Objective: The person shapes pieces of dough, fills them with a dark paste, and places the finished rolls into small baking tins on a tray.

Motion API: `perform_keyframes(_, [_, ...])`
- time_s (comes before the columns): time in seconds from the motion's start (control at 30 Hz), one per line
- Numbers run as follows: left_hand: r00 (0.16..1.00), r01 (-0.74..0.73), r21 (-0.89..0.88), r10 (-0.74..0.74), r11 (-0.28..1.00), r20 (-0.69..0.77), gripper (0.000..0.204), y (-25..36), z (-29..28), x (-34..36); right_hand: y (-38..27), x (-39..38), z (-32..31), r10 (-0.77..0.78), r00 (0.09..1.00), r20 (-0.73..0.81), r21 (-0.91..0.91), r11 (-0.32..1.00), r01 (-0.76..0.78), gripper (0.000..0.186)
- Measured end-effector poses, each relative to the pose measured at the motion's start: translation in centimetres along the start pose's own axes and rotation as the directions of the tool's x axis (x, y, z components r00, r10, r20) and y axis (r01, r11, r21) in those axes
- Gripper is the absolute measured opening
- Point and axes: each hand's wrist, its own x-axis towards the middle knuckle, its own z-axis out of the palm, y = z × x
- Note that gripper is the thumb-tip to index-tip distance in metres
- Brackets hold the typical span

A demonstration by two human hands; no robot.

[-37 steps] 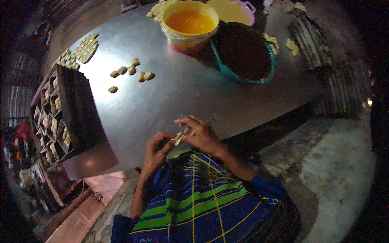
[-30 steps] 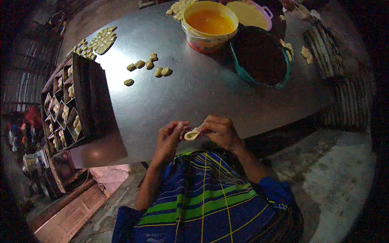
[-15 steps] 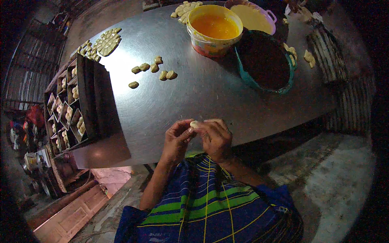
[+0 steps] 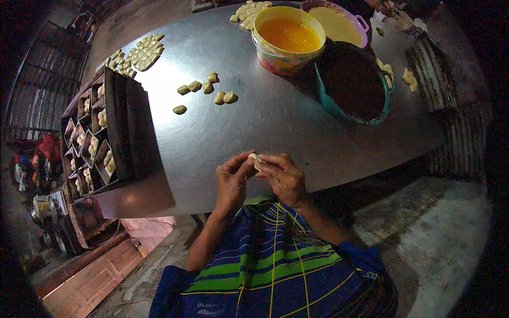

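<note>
Over the near edge of the metal table (image 4: 238, 127), both hands meet around one small pale dough piece (image 4: 255, 159). My left hand (image 4: 233, 177) pinches it from the left with thumb and fingertips. From the right, the fingers of my right hand (image 4: 283, 177) press on the same piece, covering part of it. Several loose dough pieces (image 4: 194, 86) lie farther off, left of the table's middle. A teal tub (image 4: 323, 95) with dark contents, a bucket (image 4: 265, 55) of orange-yellow liquid and a purple basin (image 4: 363, 22) of pale yellow stuff stand at the far right.
On the left, a dark tray (image 4: 135, 127) bears several square tins holding dough balls (image 4: 109, 161). Cut dough slabs (image 4: 146, 53) lie at the far left, with another dough cluster (image 4: 250, 13) beside the bucket. Dough scraps (image 4: 409, 79) lie near the right end.
The dough piece has been turned and pressed between my fingers, and less of it shows now. My right hand has shifted slightly. The whole view has moved a little.
</note>
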Motion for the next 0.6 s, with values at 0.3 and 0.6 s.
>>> perform_keyframes(0.3, [0.975,-0.166,0.218,0.127,0.962,0.181,0.02,0.7,-0.8,-1.0,0.5,1.6,-1.1,-0.005,0.996,0.092,-0.25,0.968,0.028,0.023])
perform_keyframes(0.6, [0.97,-0.189,0.363,0.116,0.912,0.212,0.01,-0.2,-2.0,-0.3,1.7,2.3,-2.1,0.324,0.871,0.369,-0.011,0.939,-0.344,0.009])
